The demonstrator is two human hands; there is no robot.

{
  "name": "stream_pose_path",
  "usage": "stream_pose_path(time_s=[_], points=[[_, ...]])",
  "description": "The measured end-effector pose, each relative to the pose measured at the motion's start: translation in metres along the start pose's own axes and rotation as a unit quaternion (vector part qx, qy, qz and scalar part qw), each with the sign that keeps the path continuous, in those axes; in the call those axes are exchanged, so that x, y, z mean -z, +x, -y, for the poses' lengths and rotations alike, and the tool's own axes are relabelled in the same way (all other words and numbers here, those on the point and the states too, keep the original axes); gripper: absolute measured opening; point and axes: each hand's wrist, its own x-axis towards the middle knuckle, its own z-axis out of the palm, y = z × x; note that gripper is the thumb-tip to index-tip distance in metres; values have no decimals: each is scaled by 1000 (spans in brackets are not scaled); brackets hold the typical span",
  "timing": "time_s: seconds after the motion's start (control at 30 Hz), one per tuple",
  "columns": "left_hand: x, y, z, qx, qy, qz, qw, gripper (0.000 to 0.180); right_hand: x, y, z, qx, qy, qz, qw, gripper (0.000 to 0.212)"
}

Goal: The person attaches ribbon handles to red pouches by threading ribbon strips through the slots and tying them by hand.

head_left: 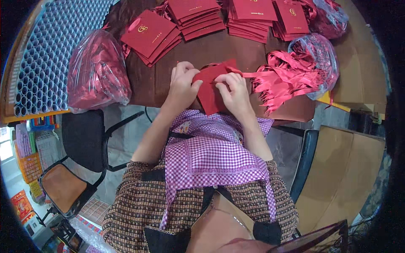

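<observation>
A dark red paper bag [209, 93] is held tilted at the table's near edge, in front of my apron. My left hand [182, 83] grips its left upper edge, with bent fingers and the thumb against the paper. My right hand [233, 89] is closed in a pinch at its right side, thumb and forefinger on the bag. A red ribbon [249, 75] runs from behind my right fingers toward a loose heap of red satin ribbons [289, 75] on the right. What lies inside or behind the bag is hidden.
Stacks of flat red bags with gold print [150, 35] line the table's far side. Clear plastic bags of red material stand at left [99, 71] and right [322, 59]. Farther left is a tray of round tubes [50, 59]. A black chair [82, 139] and a cardboard box [341, 168] flank me.
</observation>
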Motion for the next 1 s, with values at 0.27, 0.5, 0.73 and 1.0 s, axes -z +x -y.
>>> stream_pose_path(time_s=[0.27, 0.5, 0.73, 1.0], points=[[-4, 3, 11, 57, -94, 36, 993, 27, -20, 5, 0, 71, -100, -51, 991, 7], [-7, 1, 13, 110, -160, 33, 980, 25, -27, 5, -1, 83, -137, -58, 985, 8], [-7, -2, 16, 92, -154, 31, 983, 25, -29, 5, 0, 82, -145, -63, 984, 10], [-1, 2, 6, 112, -156, 43, 980, 23, -30, 5, 3, 88, -158, -53, 982, 11]])
